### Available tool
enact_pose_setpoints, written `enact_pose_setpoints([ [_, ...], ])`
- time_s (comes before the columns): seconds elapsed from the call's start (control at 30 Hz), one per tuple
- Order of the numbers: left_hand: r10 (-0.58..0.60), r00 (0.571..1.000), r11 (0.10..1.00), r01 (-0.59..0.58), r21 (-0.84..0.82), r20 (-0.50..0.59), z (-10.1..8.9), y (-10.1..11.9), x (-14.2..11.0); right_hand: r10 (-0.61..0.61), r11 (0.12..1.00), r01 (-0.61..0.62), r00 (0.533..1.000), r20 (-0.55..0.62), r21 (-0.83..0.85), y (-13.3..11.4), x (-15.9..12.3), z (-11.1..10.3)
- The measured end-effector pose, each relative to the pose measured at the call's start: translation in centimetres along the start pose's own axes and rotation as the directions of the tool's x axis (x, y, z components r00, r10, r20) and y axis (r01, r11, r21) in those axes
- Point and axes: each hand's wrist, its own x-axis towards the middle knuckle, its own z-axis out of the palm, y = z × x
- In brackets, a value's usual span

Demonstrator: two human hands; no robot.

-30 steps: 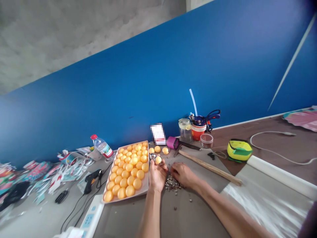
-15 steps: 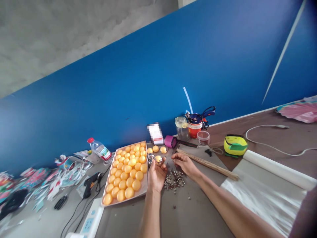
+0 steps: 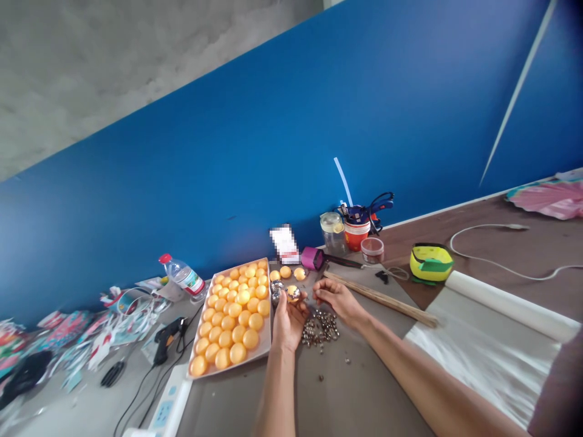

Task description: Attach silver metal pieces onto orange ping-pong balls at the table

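Observation:
My left hand (image 3: 286,318) is curled around a small orange ball half (image 3: 292,293) with silver bells beside it, held just right of the tray (image 3: 268,347) of several orange ball halves. My right hand (image 3: 337,300) hovers close to the right of it, fingers pinched together on something too small to make out. A pile of small silver bells (image 3: 321,328) lies on the grey table between and below both hands. Three loose orange halves (image 3: 286,272) sit beyond the hands.
Behind stand a pink tape roll (image 3: 312,258), a glass jar (image 3: 331,228), a red cup of tools (image 3: 356,230) and a small tub (image 3: 372,249). A wooden stick (image 3: 378,298), a yellow-green pouch (image 3: 430,263), a white roll (image 3: 505,303), a glue gun (image 3: 166,335) and a water bottle (image 3: 184,276) lie around.
My right hand lifted off the bell pile and came up toward the left hand, fingers pinched. The left hand kept the orange half. The view shifted slightly.

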Motion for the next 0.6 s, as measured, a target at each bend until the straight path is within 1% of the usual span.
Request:
enact_pose_setpoints([
  [0.13,0.011,1.000,1.000,-0.011,0.027,-0.017,0.1,-0.3,0.1,-0.040,0.999,0.040,0.999,0.015,-0.017,-0.2,-0.2,0.4],
  [0.2,0.023,0.999,1.000,-0.023,0.021,-0.027,0.1,-0.4,0.2,-0.049,0.998,0.049,0.999,0.003,-0.042,-0.3,-0.3,0.5],
  [0.33,0.051,0.998,0.998,-0.050,0.039,-0.032,0.1,-0.4,0.3,-0.026,0.998,0.026,1.000,-0.014,-0.055,-0.3,-0.3,0.6],
  [0.4,0.055,0.998,0.998,-0.054,0.043,-0.029,0.0,-0.3,0.3,-0.004,1.000,0.003,1.000,-0.013,-0.017,-0.3,-0.4,0.6],
  [0.47,0.047,0.999,0.998,-0.046,0.034,-0.020,0.0,-0.2,0.2,0.028,0.998,-0.028,1.000,-0.010,0.058,-0.3,-0.5,0.7],
  [0.6,0.031,0.999,0.999,-0.031,0.008,0.031,0.4,-0.1,0.0,0.075,0.973,-0.089,0.994,0.075,0.215,-0.5,-0.9,1.1],
])
